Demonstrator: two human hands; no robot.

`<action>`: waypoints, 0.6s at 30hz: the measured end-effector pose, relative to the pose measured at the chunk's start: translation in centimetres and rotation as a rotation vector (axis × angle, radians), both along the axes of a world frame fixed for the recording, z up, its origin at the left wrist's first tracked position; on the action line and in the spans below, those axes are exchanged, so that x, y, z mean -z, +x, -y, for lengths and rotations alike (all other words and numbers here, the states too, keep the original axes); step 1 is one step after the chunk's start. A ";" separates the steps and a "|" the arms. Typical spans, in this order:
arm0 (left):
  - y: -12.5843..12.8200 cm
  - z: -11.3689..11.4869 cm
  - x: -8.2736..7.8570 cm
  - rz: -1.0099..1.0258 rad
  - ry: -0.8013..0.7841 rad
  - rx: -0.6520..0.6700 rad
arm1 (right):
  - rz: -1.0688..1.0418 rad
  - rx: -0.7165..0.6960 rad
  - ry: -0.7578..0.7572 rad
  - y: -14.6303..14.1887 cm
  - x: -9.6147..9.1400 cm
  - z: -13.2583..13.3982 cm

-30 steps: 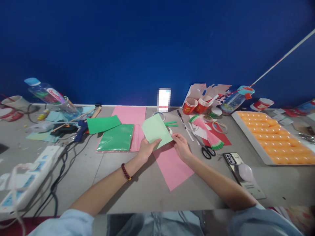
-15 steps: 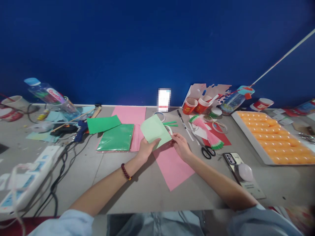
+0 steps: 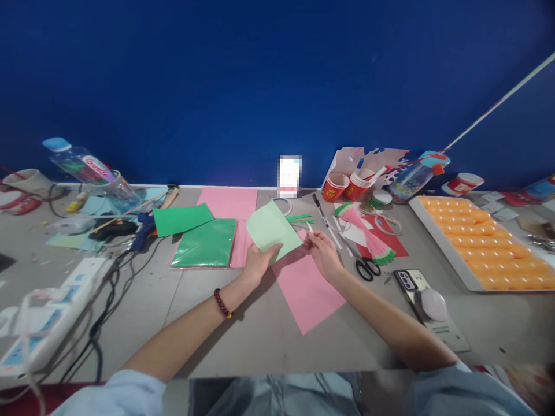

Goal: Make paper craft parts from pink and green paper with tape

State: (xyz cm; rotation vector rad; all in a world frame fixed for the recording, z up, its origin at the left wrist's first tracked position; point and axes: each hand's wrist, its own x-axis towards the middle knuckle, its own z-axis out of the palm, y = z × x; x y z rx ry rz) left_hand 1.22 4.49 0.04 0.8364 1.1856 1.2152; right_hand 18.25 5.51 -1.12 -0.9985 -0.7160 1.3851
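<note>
One sheet (image 3: 269, 228) occupies left hand (image 3: 261, 261) (right (image 3: 324, 254): strip (image 3: 309, 227), seemingly).

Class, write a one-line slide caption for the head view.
Left hand holding a pale green sheet, right hand pinching a small white strip, pink paper and scissors on the grey desk.

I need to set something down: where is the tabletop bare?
Bare patches: between the black cables and left forearm, in front of the green packet; and right of the phone, in front of the orange tray. Crowded: back right, around the cups and scissors; back left, around the glue gun.
</note>
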 end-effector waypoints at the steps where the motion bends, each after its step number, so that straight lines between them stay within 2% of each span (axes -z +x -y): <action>1: 0.0 0.0 -0.1 -0.004 0.001 0.008 | 0.024 0.008 0.022 0.1 -0.3 -0.1; 6: 0.2 0.0 -0.3 0.015 -0.020 0.016 | 0.216 -0.053 0.052 1.0 -2.5 -1.0; 11: 0.1 0.0 0.0 0.236 -0.026 -0.053 | 0.491 -0.300 0.047 1.8 -5.4 -3.2; 13: 0.0 -0.1 0.3 0.273 -0.053 -0.089 | 0.594 -0.360 0.103 1.8 -6.5 -4.3; 16: -0.1 -0.2 0.6 0.295 -0.065 -0.130 | 0.585 -0.381 0.159 1.9 -7.5 -6.1; 18: -0.1 -0.2 0.8 0.311 -0.057 -0.153 | 0.566 -0.447 0.136 2.3 -7.7 -7.3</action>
